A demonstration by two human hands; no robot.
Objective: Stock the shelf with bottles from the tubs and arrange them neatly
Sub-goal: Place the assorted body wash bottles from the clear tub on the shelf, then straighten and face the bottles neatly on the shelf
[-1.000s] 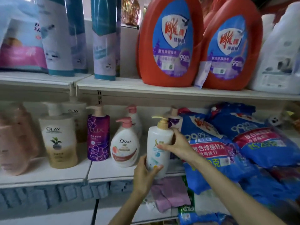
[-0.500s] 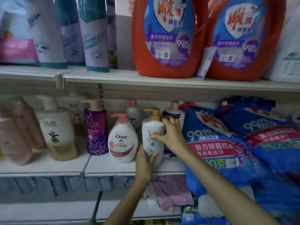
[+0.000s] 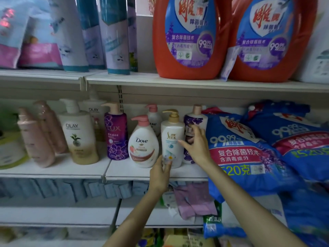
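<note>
1. While the white plastic pump bottle with a gold pump head and "SLEK" label (image 3: 172,139) stands upright on the white middle shelf (image 3: 142,172), both hands are at it
2. Left hand (image 3: 160,175): reaches up from below the shelf edge, fingers curled loosely around the lower front of the white bottle, touching its base area; a light hold rather than a tight clasp
3. Right hand (image 3: 195,147): fingers spread wide, thumb tip on the right side of the white bottle's label; whether the other fingers press on anything cannot be told. No firm grasp visible
4. Neighbours on the same shelf, left to right: cream Olay pump bottle (image 3: 79,138), purple Lux pump bottle with a pink pump (image 3: 116,134), white rounded Dove pump bottle with a pink pump (image 3: 143,145) just beside the white bottle on its left
5. Second purple-and-white Lux bottle (image 3: 195,122) stands just behind the right hand, partly hidden by it
6. Blue detergent powder bags (image 3: 240,154) lie stacked to the right, close to the right forearm
7. Upper shelf carries two large orange detergent jugs (image 3: 188,38)
</note>
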